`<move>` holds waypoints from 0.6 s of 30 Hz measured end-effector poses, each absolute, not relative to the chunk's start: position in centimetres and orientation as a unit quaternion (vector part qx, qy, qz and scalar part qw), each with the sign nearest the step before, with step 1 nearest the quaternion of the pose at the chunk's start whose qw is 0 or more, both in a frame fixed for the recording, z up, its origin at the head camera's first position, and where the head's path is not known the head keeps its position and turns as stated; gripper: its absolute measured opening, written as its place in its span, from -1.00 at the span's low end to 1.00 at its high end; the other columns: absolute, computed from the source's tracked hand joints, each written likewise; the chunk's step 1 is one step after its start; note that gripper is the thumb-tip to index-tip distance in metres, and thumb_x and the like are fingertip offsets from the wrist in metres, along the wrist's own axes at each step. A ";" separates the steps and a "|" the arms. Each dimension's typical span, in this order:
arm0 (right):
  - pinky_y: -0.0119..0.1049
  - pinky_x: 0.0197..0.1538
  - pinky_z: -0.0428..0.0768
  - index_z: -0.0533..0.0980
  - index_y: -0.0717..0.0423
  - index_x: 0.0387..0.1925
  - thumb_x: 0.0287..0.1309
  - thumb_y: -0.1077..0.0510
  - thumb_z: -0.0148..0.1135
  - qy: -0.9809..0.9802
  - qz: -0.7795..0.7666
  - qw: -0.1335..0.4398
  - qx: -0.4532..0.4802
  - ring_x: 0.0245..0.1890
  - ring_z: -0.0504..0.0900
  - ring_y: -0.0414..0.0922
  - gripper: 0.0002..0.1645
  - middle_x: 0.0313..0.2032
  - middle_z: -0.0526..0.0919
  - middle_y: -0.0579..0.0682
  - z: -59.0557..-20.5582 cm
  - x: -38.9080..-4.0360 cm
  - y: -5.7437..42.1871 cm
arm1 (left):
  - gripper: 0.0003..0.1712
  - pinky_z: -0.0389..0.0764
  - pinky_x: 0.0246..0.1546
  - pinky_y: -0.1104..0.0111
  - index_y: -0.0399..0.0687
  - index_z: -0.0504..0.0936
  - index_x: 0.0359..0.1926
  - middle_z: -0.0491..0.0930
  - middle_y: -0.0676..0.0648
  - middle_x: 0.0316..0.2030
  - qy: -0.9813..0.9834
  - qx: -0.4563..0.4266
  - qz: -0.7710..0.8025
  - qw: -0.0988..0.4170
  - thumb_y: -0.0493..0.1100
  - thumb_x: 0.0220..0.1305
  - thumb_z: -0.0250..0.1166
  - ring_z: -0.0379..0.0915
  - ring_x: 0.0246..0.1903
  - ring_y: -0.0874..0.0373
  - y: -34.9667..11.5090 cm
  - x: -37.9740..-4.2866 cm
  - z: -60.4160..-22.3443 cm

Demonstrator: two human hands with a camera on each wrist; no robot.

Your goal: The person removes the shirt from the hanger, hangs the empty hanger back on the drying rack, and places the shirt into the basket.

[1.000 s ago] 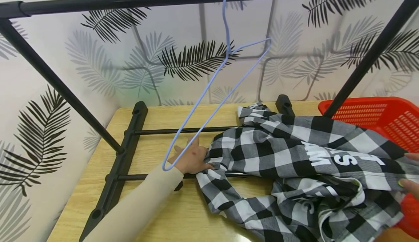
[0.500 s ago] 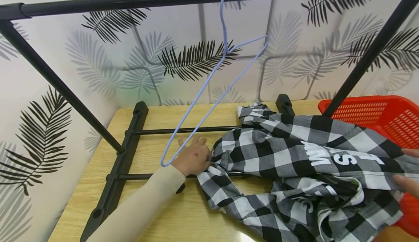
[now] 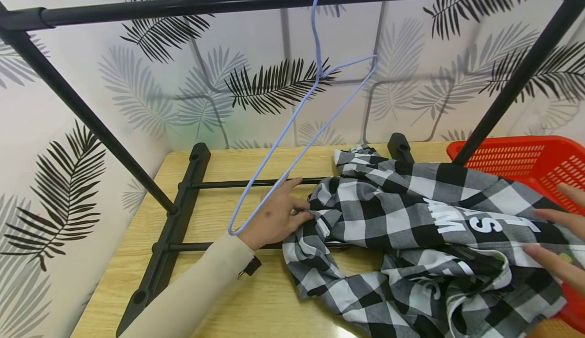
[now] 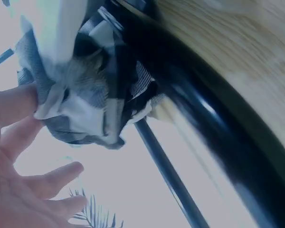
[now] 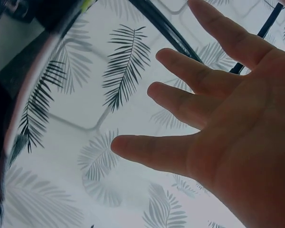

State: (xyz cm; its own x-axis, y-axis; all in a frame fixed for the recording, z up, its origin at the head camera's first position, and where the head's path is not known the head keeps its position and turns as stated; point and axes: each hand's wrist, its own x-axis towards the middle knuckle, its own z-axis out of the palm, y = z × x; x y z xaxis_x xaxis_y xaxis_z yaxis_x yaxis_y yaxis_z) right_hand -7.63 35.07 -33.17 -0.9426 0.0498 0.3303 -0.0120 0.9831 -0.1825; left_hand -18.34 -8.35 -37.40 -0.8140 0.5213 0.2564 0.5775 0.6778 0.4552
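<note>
A black-and-white checked shirt [image 3: 379,201] with white printed letters lies crumpled across the lower bars of a black rack. My left hand [image 3: 274,218] is at the shirt's left end, where thumb and forefinger pinch a sleeve cuff [image 4: 80,109]; the other fingers stay spread in the left wrist view. My right hand [image 3: 564,222], partly cut off at the right edge, hovers by the shirt's other end with fingers spread. The right wrist view shows that right hand [image 5: 242,128] holding nothing. Above the left hand, a blue wire hanger [image 3: 317,43] hangs from the top bar.
The rack's top bar [image 3: 205,7] spans the view, with slanted posts at both sides and a black foot [image 3: 180,211] at left. A red basket [image 3: 498,153] stands at right, partly behind the shirt. Beneath lies a wooden table [image 3: 228,297]; a leaf-patterned wall is behind.
My left hand has shifted slightly right and turned, its thumb and forefinger now on the cuff. My right hand has come further into view, fingers spread off the shirt.
</note>
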 end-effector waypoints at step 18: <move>0.51 0.28 -0.38 0.56 0.34 0.04 -0.21 -0.32 0.54 -0.985 -0.008 0.144 0.093 0.47 -0.19 0.41 -0.04 0.32 0.20 0.54 -32.2 -8.5 29.6 | -0.86 -0.06 0.36 -0.29 -0.07 0.82 -0.18 0.35 -0.21 0.36 -0.867 -0.375 -0.301 0.128 -0.18 0.24 0.44 -0.14 0.52 -0.13 -6.1 -16.4 -35.1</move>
State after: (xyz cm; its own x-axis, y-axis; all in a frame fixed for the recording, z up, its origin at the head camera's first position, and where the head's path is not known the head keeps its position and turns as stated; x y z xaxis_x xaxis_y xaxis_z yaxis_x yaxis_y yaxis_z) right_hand -8.50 29.57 -32.17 -0.9411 -0.1861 0.2822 -0.1814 0.9825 0.0427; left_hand -16.42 -6.14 -35.12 -0.6864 0.5737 0.4470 0.7273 0.5376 0.4267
